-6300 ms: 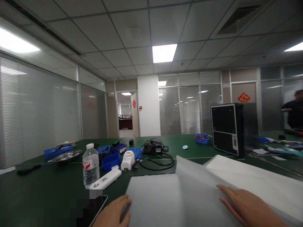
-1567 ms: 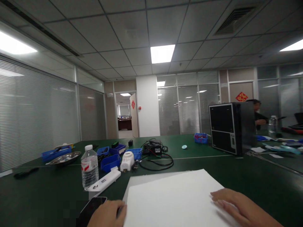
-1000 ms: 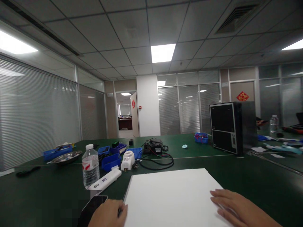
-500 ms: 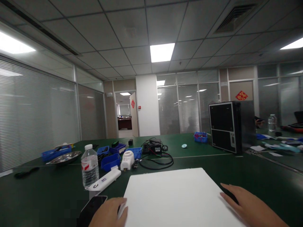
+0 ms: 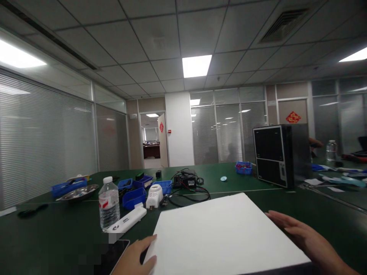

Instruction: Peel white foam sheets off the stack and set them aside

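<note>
A large white board (image 5: 220, 236) is in front of me over the green table (image 5: 51, 236), its near edge raised off the surface. My left hand (image 5: 137, 256) grips its left edge near the front corner. My right hand (image 5: 306, 240) holds its right edge, fingers stretched along the side. A dark phone (image 5: 119, 252) lies just left of my left hand.
Left of the board stand a water bottle (image 5: 109, 209), a white stick-shaped device (image 5: 126, 220), blue bins (image 5: 134, 195), a small white appliance (image 5: 154, 195) and black cables (image 5: 189, 194). A black computer case (image 5: 275, 154) stands at the back right. Another person's arm (image 5: 315, 143) shows behind it.
A loose sheet was flattened onto the board. My hands moved from resting on top of it to its side edges, and the board has since risen and tilted.
</note>
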A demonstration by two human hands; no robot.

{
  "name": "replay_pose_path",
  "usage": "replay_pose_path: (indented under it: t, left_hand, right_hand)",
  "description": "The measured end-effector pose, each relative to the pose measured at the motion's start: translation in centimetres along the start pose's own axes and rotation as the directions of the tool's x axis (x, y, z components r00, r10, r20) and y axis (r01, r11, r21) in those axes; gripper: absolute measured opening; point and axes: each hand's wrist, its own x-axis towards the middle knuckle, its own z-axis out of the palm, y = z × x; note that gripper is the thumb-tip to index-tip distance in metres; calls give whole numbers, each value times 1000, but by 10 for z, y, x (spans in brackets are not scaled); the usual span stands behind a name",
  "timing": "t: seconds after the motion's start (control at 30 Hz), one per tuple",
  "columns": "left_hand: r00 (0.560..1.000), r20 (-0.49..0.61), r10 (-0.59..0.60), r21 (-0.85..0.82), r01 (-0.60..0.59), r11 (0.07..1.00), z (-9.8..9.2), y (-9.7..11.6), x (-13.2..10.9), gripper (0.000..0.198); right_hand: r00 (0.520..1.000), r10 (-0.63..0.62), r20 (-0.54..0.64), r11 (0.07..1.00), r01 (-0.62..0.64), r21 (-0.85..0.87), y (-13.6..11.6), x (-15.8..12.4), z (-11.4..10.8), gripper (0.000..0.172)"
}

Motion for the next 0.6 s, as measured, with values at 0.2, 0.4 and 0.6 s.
replay_pose_path:
  t: [0.2, 0.4, 0.6]
  left_hand:
    - [998, 63, 25, 156, -35, 987, -11, 13, -9, 69]
    - [969, 225, 104, 262, -163, 951, -36, 26, -20, 79]
    - [872, 203, 446, 297, -489, 820, -45, 31, -31, 81]
  right_hand:
    - [996, 83, -10, 961, -78, 265, -29, -17, 12, 79]
    - [990, -46, -134, 983, 68, 171, -17, -16, 20, 64]
    - [985, -84, -150, 971, 115, 210, -11, -15, 23, 35]
